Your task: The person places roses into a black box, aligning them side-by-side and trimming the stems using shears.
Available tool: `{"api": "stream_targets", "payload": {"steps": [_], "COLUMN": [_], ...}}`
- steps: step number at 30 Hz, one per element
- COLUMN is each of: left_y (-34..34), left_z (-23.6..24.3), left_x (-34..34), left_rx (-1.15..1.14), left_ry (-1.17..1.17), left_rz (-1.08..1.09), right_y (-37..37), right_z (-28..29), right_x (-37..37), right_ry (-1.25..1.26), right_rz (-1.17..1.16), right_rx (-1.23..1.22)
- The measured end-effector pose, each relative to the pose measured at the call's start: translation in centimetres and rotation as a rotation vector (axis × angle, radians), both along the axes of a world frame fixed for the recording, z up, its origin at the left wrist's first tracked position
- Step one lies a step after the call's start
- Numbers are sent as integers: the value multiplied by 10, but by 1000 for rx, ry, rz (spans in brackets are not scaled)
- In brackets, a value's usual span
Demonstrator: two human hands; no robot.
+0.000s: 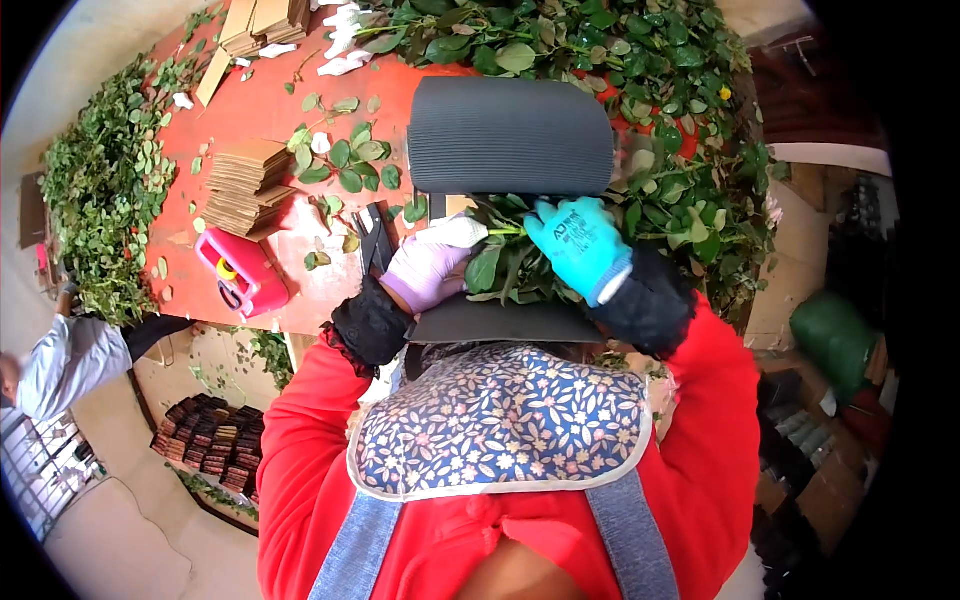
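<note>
My left hand (pixel 425 270), in a lavender glove, is closed around a white piece (pixel 455 230) at the left end of leafy green stems (pixel 500 250). My right hand (pixel 578 245), in a turquoise glove, grips those stems a little to the right, fingers curled over them. Behind both hands lies a dark grey ribbed mat (pixel 510 135) with a curved surface, and a flat dark sheet (pixel 505 320) is in front of them. A black tool (pixel 372 235), too unclear to name, lies just left of my left hand. The undersides of both hands are hidden.
On the red table (pixel 300 80) are cardboard stacks (pixel 245 190), a pink plastic container (pixel 240 275), white bits (pixel 345 62) and loose leaves. Foliage piles (pixel 100 190) line the table's left, back and right. At far left, another person's arm (pixel 70 360) reaches toward the leaves.
</note>
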State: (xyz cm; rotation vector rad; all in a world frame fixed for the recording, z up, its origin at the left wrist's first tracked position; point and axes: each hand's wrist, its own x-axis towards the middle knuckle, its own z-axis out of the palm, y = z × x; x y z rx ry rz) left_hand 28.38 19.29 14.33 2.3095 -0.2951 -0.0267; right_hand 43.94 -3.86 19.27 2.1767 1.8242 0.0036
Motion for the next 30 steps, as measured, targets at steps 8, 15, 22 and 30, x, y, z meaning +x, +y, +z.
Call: {"api": "stream_targets", "payload": {"steps": [8,15,22,30], "left_y": [1,-2,1,0], "left_z": [11,8,6,9], "left_x": [-3,-2,-2,-4], "left_rx": [75,138,184,144], "left_ry": [211,109,137,166], "left_rz": [-23,-12,-32,-5], "right_y": [-12,-51,-60,-82], "right_z": [46,21,6,29], "right_x": [19,50,108,78], "right_ry": [-98,85,237,237], "right_rz": [-244,-436,-307,-342], "right_rx": [-351,-511,-625,-395]}}
